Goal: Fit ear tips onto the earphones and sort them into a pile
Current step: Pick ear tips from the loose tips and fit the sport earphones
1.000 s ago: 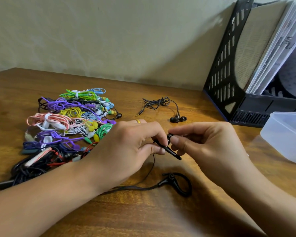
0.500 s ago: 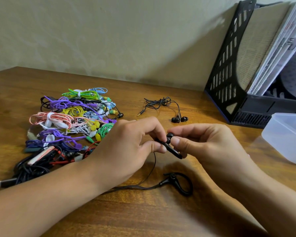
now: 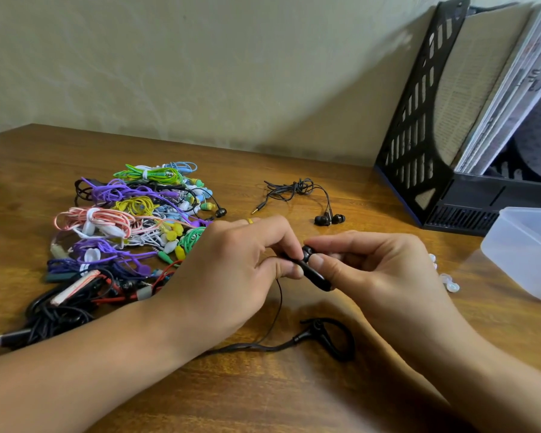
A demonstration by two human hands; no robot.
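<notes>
My left hand (image 3: pixel 231 264) pinches a black earbud (image 3: pixel 314 273) by its stem above the wooden table. My right hand (image 3: pixel 372 267) pinches the black ear tip (image 3: pixel 307 253) at the top of that earbud. The cable drops to the table and leads to the pair's second black earbud with an ear hook (image 3: pixel 328 337), lying near my wrists. A pile of colourful bundled earphones (image 3: pixel 132 226) lies to the left. One black pair of earphones (image 3: pixel 303 198) lies apart behind my hands.
A translucent plastic container (image 3: pixel 522 248) stands at the right edge, with a few loose white ear tips (image 3: pixel 448 282) beside it. A black file rack (image 3: pixel 425 126) with papers stands at the back right against the wall.
Both hands stay together on the earbud with only slight finger shifts. The view has shifted a little.
</notes>
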